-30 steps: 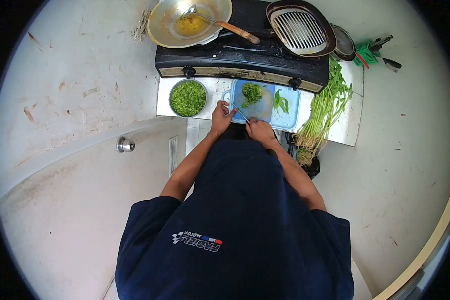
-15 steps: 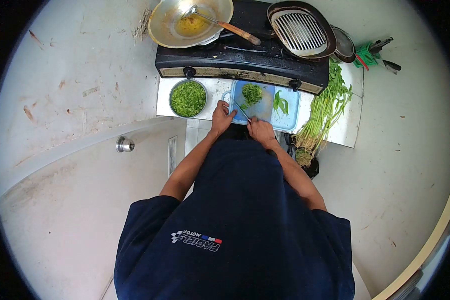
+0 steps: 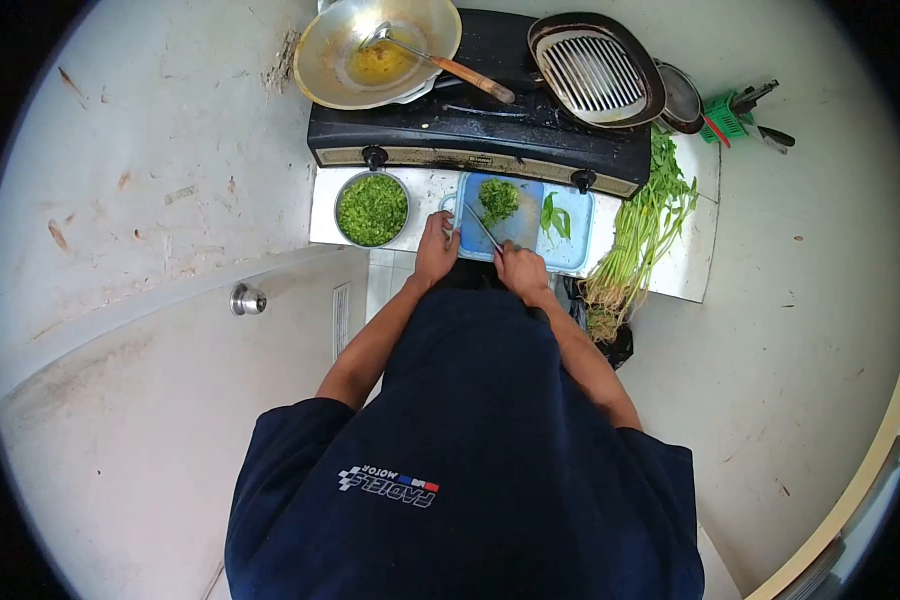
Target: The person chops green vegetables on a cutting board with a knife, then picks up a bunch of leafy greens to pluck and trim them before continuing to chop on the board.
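Observation:
A light blue cutting board [image 3: 579, 247] lies at the counter's front edge with its handle to the left. My left hand [image 3: 436, 250] is at the board's left edge by the handle, its fingers bent around that side. In my right hand [image 3: 522, 270] is a knife [image 3: 486, 230], its blade slanting up and left across the board. Just beyond the blade sits a small heap of chopped greens [image 3: 498, 200]. A few loose green leaves [image 3: 557, 216] lie on the board's right part. To the left stands a round bowl [image 3: 406, 222] full of finely chopped greens [image 3: 372, 210].
Behind the board is a black stove [image 3: 490, 140]. It carries a wok [image 3: 315, 70] with a wooden-handled ladle [image 3: 475, 80] and a grill pan [image 3: 595, 75]. Long-stemmed greens [image 3: 645, 230] lie at right, near a green basket [image 3: 722, 117] of utensils.
My left hand has shifted slightly left and down, away from the knife's tip to the board's edge. The knife stays in my right hand. The whole view has tipped a little.

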Demonstrator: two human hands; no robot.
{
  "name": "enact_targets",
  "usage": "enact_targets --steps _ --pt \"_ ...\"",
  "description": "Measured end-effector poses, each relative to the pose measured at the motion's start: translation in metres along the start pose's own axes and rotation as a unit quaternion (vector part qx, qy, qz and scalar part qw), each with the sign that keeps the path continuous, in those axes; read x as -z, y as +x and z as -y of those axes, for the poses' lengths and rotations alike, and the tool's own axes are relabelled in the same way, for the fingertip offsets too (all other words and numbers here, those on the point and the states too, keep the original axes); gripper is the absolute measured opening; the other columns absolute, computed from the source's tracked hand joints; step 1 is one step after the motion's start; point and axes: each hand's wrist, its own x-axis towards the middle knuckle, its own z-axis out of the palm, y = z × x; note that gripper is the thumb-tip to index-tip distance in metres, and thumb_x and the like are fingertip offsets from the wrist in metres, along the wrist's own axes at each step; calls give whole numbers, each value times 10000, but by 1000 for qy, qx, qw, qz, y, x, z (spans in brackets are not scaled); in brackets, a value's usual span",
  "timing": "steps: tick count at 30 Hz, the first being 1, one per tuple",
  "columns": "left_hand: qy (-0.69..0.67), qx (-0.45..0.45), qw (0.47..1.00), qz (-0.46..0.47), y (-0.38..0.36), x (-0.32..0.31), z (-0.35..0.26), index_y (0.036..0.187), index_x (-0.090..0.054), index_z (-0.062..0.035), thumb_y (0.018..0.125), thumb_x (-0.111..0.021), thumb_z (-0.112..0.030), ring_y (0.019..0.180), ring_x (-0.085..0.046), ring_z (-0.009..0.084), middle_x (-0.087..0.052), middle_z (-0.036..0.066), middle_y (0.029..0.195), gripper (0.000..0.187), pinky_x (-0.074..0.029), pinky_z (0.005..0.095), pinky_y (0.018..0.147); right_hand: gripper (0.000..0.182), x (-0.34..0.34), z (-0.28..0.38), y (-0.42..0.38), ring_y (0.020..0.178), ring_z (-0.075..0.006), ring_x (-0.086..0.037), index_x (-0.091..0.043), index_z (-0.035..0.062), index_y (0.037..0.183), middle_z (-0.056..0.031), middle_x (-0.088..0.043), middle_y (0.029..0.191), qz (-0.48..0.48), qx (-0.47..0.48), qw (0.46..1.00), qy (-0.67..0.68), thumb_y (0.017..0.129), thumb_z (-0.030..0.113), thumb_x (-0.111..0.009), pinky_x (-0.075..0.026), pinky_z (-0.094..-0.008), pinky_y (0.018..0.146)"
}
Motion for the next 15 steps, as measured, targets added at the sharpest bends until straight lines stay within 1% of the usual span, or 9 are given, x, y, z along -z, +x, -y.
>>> enact_targets --steps 2,5,8,10,13,15 --pt "96 -92 991 5 3 7 -16 1264 -548 -15 940 -627 -63 932 -614 324 -569 169 1027 337 -509 429 823 370 6 -1 3 650 -431 -699 -629 8 967 -241 -687 696 -13 -24 1000 4 1012 373 -585 -561 -519 609" --pt "56 -98 992 55 10 11 -40 1336 -533 -23 898 -621 -37 996 -586 366 -556 168 1038 446 -480 460 896 393 22 2 7 653 -425 -702 -617 6 964 -242 -693 710 -25 -45 999 9 1011 396 -597 -562 -512 605" --pt "64 -132 983 107 14 11 -51 1379 -525 -43 895 -636 -56 995 -595 356 -569 158 1021 497 -486 464 873 406 31 3 7 652 -422 -704 -601 9 961 -239 -698 720 -46 -42 998 21 1004 412 -611 -563 -507 597" --pt "77 -154 978 119 17 5 -46 1384 -536 -65 894 -639 -67 976 -605 352 -593 143 989 501 -488 463 865 402 37 4 5 649 -423 -704 -588 11 968 -238 -701 727 -51 -36 998 27 996 411 -624 -563 -505 587" --pt "97 -161 971 151 21 2 -45 1381 -552 -90 896 -641 -80 922 -629 354 -640 133 927 492 -491 471 849 375 40 3 3 652 -404 -705 -580 14 986 -220 -709 732 -56 -13 998 24 972 380 -656 -555 -496 613" --pt "114 -161 967 163 24 -1 -43 1369 -563 -102 895 -642 -86 876 -650 364 -675 135 899 481 -502 480 828 345 39 1 2 659 -388 -706 -581 19 1001 -207 -716 744 -42 0 999 21 956 348 -672 -543 -486 664"
